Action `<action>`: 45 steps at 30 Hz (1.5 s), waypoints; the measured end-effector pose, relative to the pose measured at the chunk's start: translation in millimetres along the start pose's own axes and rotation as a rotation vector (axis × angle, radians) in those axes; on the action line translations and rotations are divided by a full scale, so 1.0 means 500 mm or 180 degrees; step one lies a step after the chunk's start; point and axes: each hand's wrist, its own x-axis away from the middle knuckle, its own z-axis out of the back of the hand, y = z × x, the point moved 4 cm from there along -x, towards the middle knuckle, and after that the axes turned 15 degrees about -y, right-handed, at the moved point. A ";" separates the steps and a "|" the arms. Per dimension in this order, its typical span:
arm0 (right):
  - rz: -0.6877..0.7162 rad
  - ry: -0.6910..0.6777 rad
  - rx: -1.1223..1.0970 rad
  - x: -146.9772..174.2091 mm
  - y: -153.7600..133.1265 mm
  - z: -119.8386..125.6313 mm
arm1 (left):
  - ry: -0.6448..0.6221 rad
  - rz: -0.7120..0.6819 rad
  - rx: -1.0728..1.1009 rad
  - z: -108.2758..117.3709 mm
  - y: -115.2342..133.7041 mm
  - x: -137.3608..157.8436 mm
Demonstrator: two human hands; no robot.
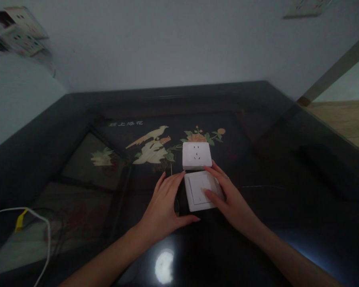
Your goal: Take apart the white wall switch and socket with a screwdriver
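Near edge: table (215, 259) black and glossy, a round bright reflection (164, 266) on it between the forearms. At left, a white cable (48, 235) loops in, a yellow tag (20, 220) beside it.

Left hand (164, 203): fingers spread wide, thumb well apart from the rest, nothing held; sits just left of the switch plate. Right hand (227, 195): thumb on the face of the white switch plate (197, 195), index finger at its far edge; whether the fingers pinch it, cannot tell. Plate lies face up on the table, near the middle. Just beyond it, a white socket (196, 156), its slotted face visible.

Farther: a pale bird design (151, 135) and flowers (196, 137) decorate the tabletop, the flowers partly covered by the socket. White lettering (126, 124) at the upper left of the bird.

Background: table's far edge meets a pale grey wall (167, 44), dimly lit. Wall sockets (26, 24) at upper left; another outlet plate (305, 8) at upper right, cut by the frame. Right: wood-look floor (341, 117).
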 end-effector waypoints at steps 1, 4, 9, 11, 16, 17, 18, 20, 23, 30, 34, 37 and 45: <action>0.0003 -0.0008 0.0000 0.001 0.000 0.001 | -0.0001 0.0021 -0.0031 -0.001 0.002 -0.001; -0.0015 -0.0073 -0.0035 0.002 -0.001 0.002 | -0.0011 0.0109 -0.0079 -0.005 0.007 -0.006; -0.0041 -0.0019 0.0076 0.010 -0.021 0.015 | 0.0012 0.0139 0.0247 0.007 0.020 -0.004; 0.0101 0.0029 0.0164 0.017 -0.041 0.025 | 0.0081 0.0079 0.0620 0.021 0.027 0.004; 0.0567 -0.0850 0.0186 0.034 -0.087 0.013 | 0.0297 -0.0135 0.1604 0.041 0.041 0.030; 0.0602 -0.1014 0.0184 0.038 -0.091 0.006 | 0.0335 -0.0155 0.1788 0.041 0.043 0.034; 0.0617 -0.1112 0.0182 0.041 -0.094 -0.001 | 0.0359 -0.0142 0.1993 0.040 0.045 0.037; 0.0644 -0.1124 0.0177 0.046 -0.098 -0.013 | 0.0365 -0.0028 0.2441 0.036 0.050 0.042; 0.0786 -0.0928 0.0171 0.055 -0.104 -0.024 | 0.0243 0.0094 0.3101 0.028 0.061 0.046; 0.0955 -0.0747 0.0175 0.064 -0.117 -0.027 | -0.0068 0.0380 0.3254 0.026 0.077 0.051; 0.0983 -0.0853 0.0183 0.061 -0.124 -0.024 | -0.0119 0.0452 0.3219 0.027 0.077 0.056; 0.0946 -0.0925 0.0199 0.059 -0.124 -0.024 | -0.0081 0.0467 0.3050 0.023 0.074 0.060; 0.0872 -0.1016 0.0411 0.058 -0.134 -0.020 | 0.0181 0.0407 0.2953 0.020 0.071 0.057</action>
